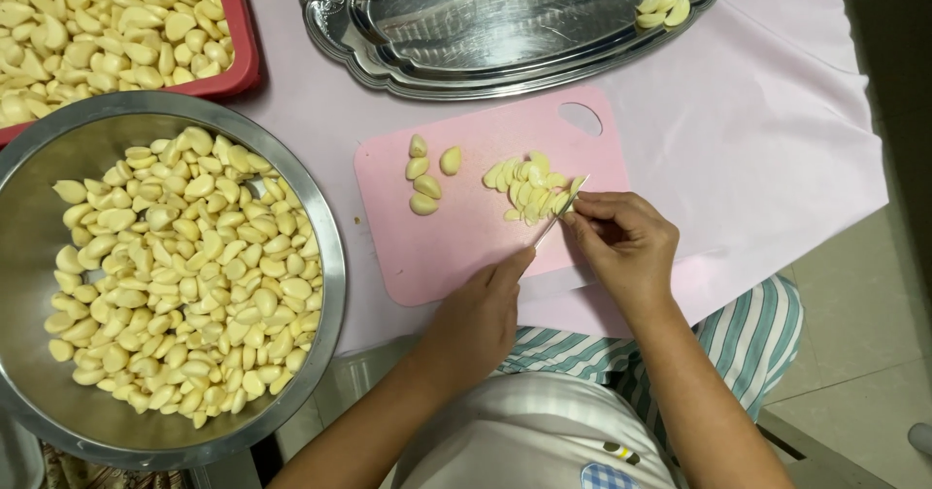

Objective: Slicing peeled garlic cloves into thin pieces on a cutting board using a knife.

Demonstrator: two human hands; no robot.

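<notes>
Two hands ours, both on pink cutting board [456, 236]. Left hand [481, 319] clenched around knife [561, 209], blade slanting far-right. Right hand [621, 241] nearer, fingertips pinching garlic clove under blade tip, just right of sliced garlic pile [524, 186].

Light was bright, soft and even, apparently from overhead. The steel tray [408, 62] threw back white glare along its base, and the steel bowl [29, 217] showed duller reflections. Shadows under the hands were faint. Focus was sharp throughout, without noticeable blur.
</notes>
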